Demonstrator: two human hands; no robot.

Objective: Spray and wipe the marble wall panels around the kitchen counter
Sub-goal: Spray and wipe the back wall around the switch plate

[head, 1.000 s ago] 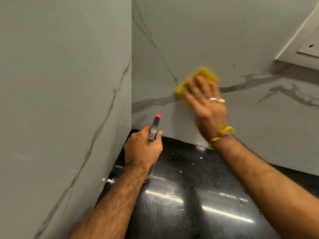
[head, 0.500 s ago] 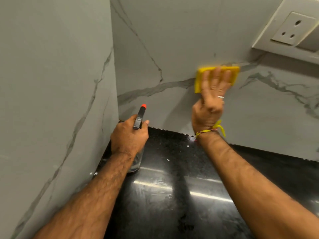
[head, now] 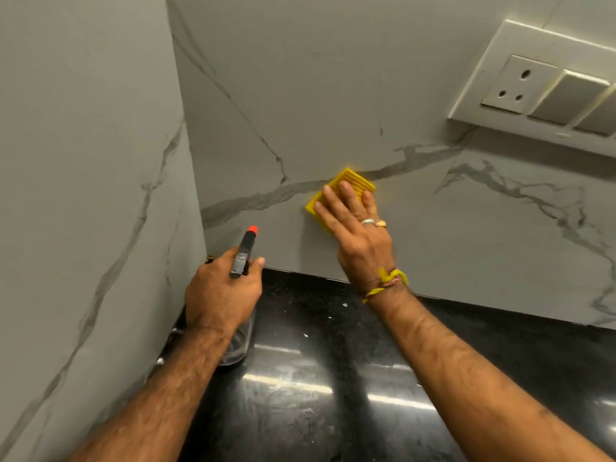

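My right hand point(head: 358, 228) presses a yellow ribbed cloth point(head: 353, 182) flat against the back marble wall panel point(head: 333, 95), fingers spread over it, just above a grey vein. My left hand point(head: 221, 295) grips a clear spray bottle point(head: 238, 345) with a black head and red nozzle point(head: 252, 229); the bottle's base stands on the black counter point(head: 333, 378) near the corner, nozzle pointing at the back wall. The left marble panel point(head: 83, 195) meets the back panel at the corner. Most of the cloth is hidden under my fingers.
A white socket and switch plate point(head: 540, 91) is mounted on the back wall at the upper right. The glossy black counter shows small white specks and light reflections. A yellow thread band circles my right wrist.
My right hand slid the cloth down and to the left along the back wall, away from the socket plate. The left hand with the bottle stayed in place.
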